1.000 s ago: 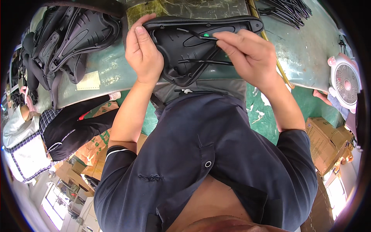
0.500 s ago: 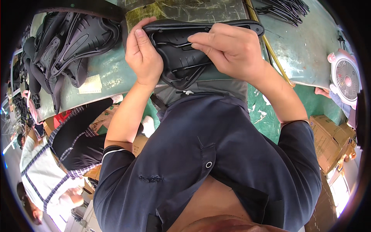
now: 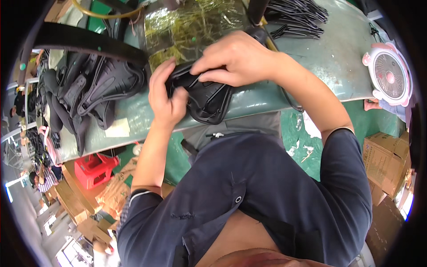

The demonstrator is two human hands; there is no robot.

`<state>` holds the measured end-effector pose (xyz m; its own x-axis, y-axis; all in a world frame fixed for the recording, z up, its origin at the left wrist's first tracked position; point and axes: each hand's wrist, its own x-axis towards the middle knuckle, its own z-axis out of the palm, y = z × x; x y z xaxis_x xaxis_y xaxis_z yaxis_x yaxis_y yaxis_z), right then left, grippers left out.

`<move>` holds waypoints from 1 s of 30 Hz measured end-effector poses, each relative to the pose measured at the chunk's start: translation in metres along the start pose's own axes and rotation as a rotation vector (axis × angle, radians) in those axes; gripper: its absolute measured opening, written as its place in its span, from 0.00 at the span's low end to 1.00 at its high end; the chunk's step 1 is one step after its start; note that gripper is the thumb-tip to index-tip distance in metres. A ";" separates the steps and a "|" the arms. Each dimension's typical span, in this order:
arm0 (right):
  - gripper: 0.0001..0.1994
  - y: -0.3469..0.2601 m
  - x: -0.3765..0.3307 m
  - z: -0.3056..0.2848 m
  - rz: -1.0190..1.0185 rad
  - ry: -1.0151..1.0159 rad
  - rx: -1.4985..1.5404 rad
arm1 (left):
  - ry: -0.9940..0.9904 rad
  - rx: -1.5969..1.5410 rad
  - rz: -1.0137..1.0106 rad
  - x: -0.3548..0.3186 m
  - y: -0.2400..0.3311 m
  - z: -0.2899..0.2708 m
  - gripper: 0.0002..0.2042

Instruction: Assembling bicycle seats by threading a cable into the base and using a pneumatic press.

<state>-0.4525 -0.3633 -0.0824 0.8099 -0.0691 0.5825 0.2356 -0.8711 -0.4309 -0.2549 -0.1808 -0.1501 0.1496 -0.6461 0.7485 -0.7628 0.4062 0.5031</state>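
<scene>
A black bicycle saddle (image 3: 208,116) lies underside up at the near edge of the bench, with its hollow shell facing me. My left hand (image 3: 164,100) is wrapped around the saddle's left end, its thumb raised over the rim and slightly blurred. Over the shell, my right hand (image 3: 238,60) pinches a thin black metal saddle rail (image 3: 194,83) between thumb and fingers. The rail's other arm slants across the hollow. Behind my right hand much of the saddle's narrow nose is hidden, and I cannot tell whether the rail ends sit in their sockets.
Several black saddles (image 3: 104,86) are heaped on the left of the green bench (image 3: 342,66). Bent black rails (image 3: 302,18) are piled at the far right. A tape-covered block (image 3: 195,24) stands behind my hands. A fan (image 3: 390,76), cartons (image 3: 386,162) and red stool (image 3: 95,169) surround the bench.
My right hand has moved left with the rail, closer to my left hand. The saddle has turned somewhat. My view has shifted; the person at left is gone and the red stool shows more fully.
</scene>
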 end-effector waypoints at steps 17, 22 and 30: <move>0.24 0.024 0.001 0.050 0.430 0.519 -0.440 | 0.003 0.568 -0.087 0.067 -0.004 0.051 0.13; 0.28 0.035 0.011 0.056 0.436 0.545 -0.392 | 0.039 0.590 -0.010 0.078 -0.023 0.049 0.14; 0.42 0.037 0.005 0.054 0.376 0.560 -0.504 | 0.206 0.326 -0.178 0.073 -0.003 0.051 0.15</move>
<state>-0.4106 -0.3698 -0.1333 0.3687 -0.5135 0.7749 -0.3721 -0.8454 -0.3831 -0.2740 -0.2622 -0.1190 0.3942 -0.5316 0.7497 -0.8678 0.0532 0.4940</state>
